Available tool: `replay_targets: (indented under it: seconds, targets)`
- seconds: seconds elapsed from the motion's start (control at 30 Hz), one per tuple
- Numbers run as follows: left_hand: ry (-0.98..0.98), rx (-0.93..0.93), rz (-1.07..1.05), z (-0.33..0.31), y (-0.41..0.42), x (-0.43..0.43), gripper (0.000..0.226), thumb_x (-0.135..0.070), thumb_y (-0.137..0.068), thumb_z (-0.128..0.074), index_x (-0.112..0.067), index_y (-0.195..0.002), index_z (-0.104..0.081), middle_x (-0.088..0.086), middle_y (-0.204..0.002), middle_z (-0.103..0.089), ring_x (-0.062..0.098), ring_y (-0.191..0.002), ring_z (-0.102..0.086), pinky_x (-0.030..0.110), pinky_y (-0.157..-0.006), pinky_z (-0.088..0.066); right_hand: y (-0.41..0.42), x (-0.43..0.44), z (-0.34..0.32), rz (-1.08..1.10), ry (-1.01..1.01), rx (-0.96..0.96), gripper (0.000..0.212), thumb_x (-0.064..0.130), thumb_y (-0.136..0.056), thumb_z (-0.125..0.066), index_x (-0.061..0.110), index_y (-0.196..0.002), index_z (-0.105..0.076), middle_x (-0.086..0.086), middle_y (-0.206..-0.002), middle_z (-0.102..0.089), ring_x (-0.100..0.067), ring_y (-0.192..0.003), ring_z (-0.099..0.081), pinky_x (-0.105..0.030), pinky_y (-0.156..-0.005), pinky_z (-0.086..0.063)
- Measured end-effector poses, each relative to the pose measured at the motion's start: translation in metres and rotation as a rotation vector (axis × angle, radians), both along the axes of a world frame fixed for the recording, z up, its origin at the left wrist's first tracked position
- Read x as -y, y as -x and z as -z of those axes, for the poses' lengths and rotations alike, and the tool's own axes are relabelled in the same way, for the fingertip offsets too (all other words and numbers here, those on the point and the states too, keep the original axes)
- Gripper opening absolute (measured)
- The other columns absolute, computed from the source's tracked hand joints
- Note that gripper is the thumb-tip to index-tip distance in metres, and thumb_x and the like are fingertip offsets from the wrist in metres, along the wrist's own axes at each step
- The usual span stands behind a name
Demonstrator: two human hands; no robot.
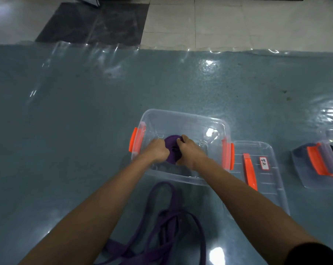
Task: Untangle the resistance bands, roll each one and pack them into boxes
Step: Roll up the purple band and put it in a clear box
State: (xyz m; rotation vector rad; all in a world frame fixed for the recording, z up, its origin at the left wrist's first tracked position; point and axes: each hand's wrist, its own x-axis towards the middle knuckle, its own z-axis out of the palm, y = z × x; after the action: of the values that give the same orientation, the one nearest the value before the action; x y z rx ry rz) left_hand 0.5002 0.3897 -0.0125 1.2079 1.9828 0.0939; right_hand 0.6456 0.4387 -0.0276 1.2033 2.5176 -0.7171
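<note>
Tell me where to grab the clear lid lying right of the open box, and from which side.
Take the orange handle at its middle, coming from above. The clear lid lies flat on the floor, handle side up, so its thin edges likely give little purchase, while the handle stands proud.

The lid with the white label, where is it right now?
In the head view, the lid lies flat on the teal surface at right, just beside the right orange latch of the open clear box, with a closed box farther right.
</note>
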Motion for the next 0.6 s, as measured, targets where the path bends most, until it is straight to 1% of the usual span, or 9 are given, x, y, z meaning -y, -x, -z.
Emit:
replay_targets:
  seconds: [0.07,0.13,0.2,0.27,0.33,0.37,0.43,0.5,0.6]
  targets:
    - [0.002,-0.075,0.083,-0.001,-0.001,0.001,0.021,-0.008,-0.089,-0.049,-0.003,-0.101,-0.065,0.016,-0.104,-0.065,0.032,-0.087,-0.065,0.034,-0.064,-0.048,0.0,-0.002,0.002,-0.02,0.007,0.039,0.089,0.028,-0.075,-0.082,-0.001,-0.143,-0.033,-0.019,-0.146,-0.03,-0.036,-0.13,-0.041,-0.038,-0.105,-0.042]
    - [0.022,-0.163,0.172,-0.002,-0.003,-0.001,0.02,-0.012,-0.092,-0.049,-0.002,-0.102,-0.064,0.018,-0.11,-0.062,0.034,-0.094,-0.063,0.034,-0.068,-0.045,-0.001,-0.005,0.002,-0.042,0.0,0.077,0.093,0.034,-0.076,-0.082,0.002,-0.147,-0.03,-0.018,-0.148,-0.03,-0.035,-0.132,-0.039,-0.04,-0.106,-0.043]
    - [0.053,-0.221,0.246,-0.003,-0.005,-0.005,0.022,-0.016,-0.093,-0.05,-0.003,-0.104,-0.064,0.022,-0.121,-0.058,0.036,-0.104,-0.059,0.036,-0.075,-0.046,-0.001,-0.008,0.002,-0.065,-0.023,0.111,0.095,0.04,-0.076,-0.08,0.004,-0.148,-0.03,-0.017,-0.148,-0.032,-0.034,-0.134,-0.039,-0.042,-0.106,-0.043]
    - [0.101,-0.257,0.293,-0.002,-0.006,-0.008,0.025,-0.017,-0.093,-0.051,-0.002,-0.11,-0.063,0.025,-0.132,-0.048,0.038,-0.111,-0.054,0.039,-0.085,-0.048,-0.001,-0.009,0.004,-0.073,-0.03,0.138,0.097,0.043,-0.077,-0.078,0.006,-0.15,-0.027,-0.017,-0.151,-0.029,-0.034,-0.138,-0.035,-0.044,-0.108,-0.041]
    - [0.134,-0.297,0.335,-0.002,-0.006,-0.008,0.025,-0.016,-0.093,-0.052,-0.004,-0.114,-0.061,0.023,-0.14,-0.035,0.038,-0.115,-0.048,0.043,-0.095,-0.048,-0.002,-0.009,0.004,-0.073,-0.024,0.142,0.096,0.044,-0.079,-0.075,0.007,-0.151,-0.025,-0.016,-0.153,-0.026,-0.034,-0.14,-0.031,-0.046,-0.11,-0.039]
    - [0.137,-0.327,0.363,-0.003,-0.006,-0.008,0.025,-0.015,-0.093,-0.052,-0.005,-0.114,-0.061,0.021,-0.139,-0.032,0.037,-0.117,-0.046,0.044,-0.098,-0.047,-0.002,-0.008,0.002,-0.074,-0.022,0.149,0.093,0.044,-0.081,-0.074,0.007,-0.151,-0.026,-0.016,-0.153,-0.026,-0.035,-0.14,-0.029,-0.048,-0.11,-0.038]
    - [0.111,-0.394,0.424,-0.011,-0.007,-0.007,0.027,-0.013,-0.093,-0.052,-0.004,-0.117,-0.061,0.019,-0.134,-0.039,0.036,-0.119,-0.047,0.042,-0.095,-0.047,-0.002,-0.009,-0.003,-0.051,-0.01,0.148,0.083,0.044,-0.083,-0.07,0.01,-0.149,-0.032,-0.014,-0.15,-0.031,-0.036,-0.139,-0.03,-0.05,-0.108,-0.039]
    - [0.065,-0.445,0.46,-0.023,-0.008,-0.008,0.029,-0.013,-0.093,-0.051,-0.004,-0.119,-0.062,0.018,-0.126,-0.05,0.036,-0.116,-0.053,0.04,-0.083,-0.046,-0.003,-0.01,-0.014,-0.004,0.034,0.122,0.067,0.044,-0.084,-0.069,0.014,-0.138,-0.045,-0.014,-0.14,-0.04,-0.037,-0.131,-0.039,-0.051,-0.104,-0.042]
    - [-0.086,-0.412,0.445,-0.049,-0.009,-0.007,0.023,-0.021,-0.094,-0.051,-0.01,-0.104,-0.068,0.016,-0.111,-0.064,0.036,-0.097,-0.063,0.038,-0.069,-0.046,-0.011,-0.008,-0.036,0.106,0.066,-0.057,0.046,0.039,-0.084,-0.068,0.016,-0.123,-0.059,-0.015,-0.128,-0.053,-0.039,-0.122,-0.051,-0.048,-0.1,-0.045]
